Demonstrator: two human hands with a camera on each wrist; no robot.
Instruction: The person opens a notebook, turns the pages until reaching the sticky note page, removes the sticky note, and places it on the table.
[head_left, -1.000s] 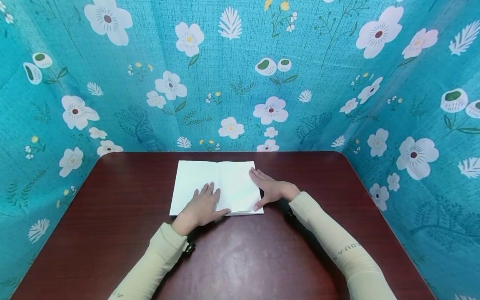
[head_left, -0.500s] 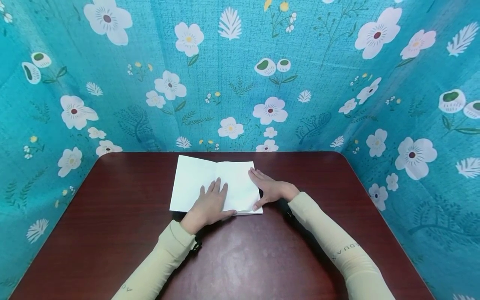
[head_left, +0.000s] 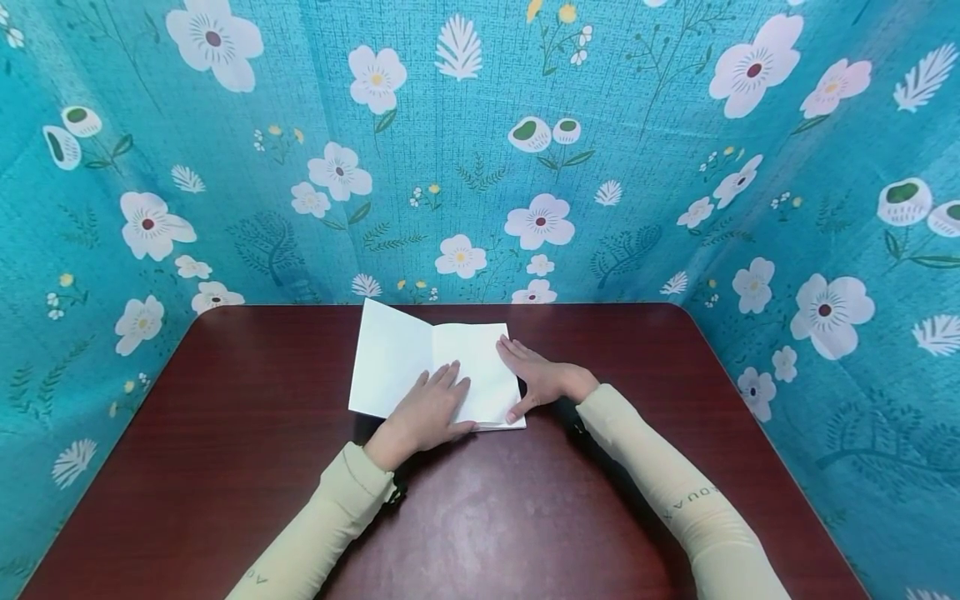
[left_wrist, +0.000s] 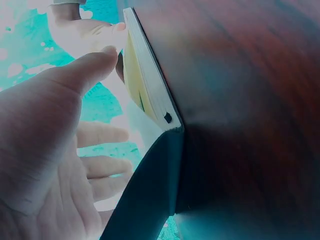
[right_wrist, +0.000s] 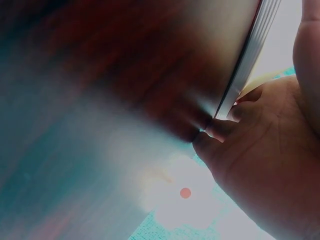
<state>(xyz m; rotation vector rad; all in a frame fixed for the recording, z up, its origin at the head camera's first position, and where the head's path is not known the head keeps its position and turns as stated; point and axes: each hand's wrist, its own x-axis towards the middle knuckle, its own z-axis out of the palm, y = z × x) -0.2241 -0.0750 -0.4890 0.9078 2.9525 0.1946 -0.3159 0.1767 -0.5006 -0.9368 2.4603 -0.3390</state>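
Observation:
An open book [head_left: 476, 350] with blank white pages lies at the table's far middle. Its left half [head_left: 390, 354] tilts up off the tabletop, and the left wrist view shows the dark outer cover [left_wrist: 147, 187] rising from the spine. My left hand [head_left: 427, 408] lies over the lower middle of the pages, fingers extended, thumb along the near edge. At the book's right side, my right hand [head_left: 542, 377] rests with fingers spread on the page edge and thumb near the lower corner. In the right wrist view, some fingertips meet the tabletop beside the page block [right_wrist: 247, 62].
The dark red-brown table [head_left: 480, 517] has rounded far corners. A blue floral curtain [head_left: 480, 150] hangs behind it and along both sides. Dark straps show at both wrists under the cream sleeves [head_left: 337, 500].
The book's left half has lifted from lying flat and now slants upward to the right. My left hand has slid rightward across the pages; my right hand has stayed in place.

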